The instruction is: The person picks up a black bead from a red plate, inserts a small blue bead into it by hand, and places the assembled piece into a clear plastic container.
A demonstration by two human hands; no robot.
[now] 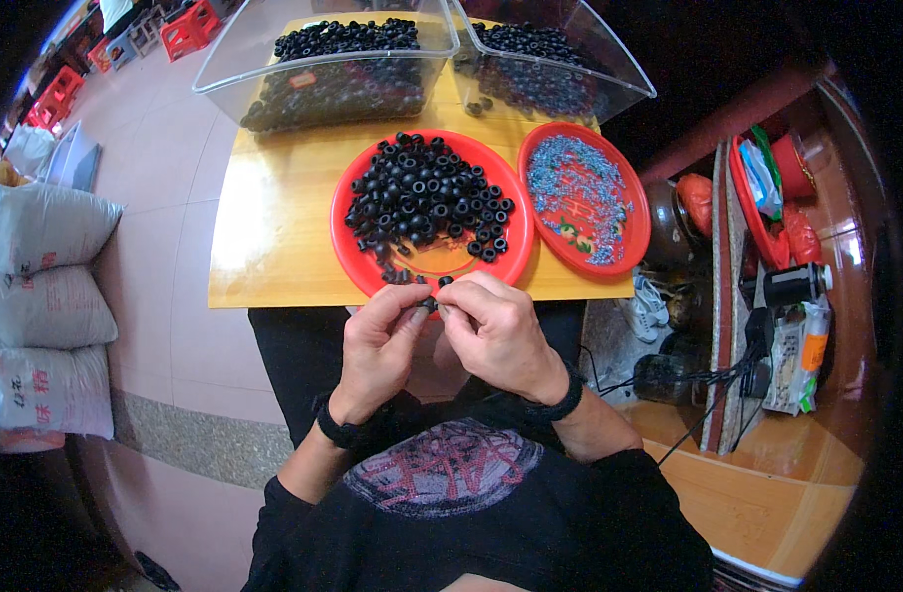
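Note:
Both hands meet at the front rim of a red plate (341,259). Between thumb and fingers, my left hand (380,333) pinches a small black ring-shaped piece (429,305). My right hand (499,321) is closed in a pinch right beside it; what its fingertips hold is too small to make out. A heap of black ring-shaped pieces (422,187) fills most of the plate. Several loose ones lie near my fingertips. To the right, a second red plate (641,232) holds many tiny bluish metallic bits (575,178).
Two clear plastic bins, a left one (215,87) and a right one (634,84), stand behind the plates with more black pieces. The yellow tabletop (264,222) ends just before me. White sacks (52,306) are stacked at left; a cluttered shelf (723,296) stands at right.

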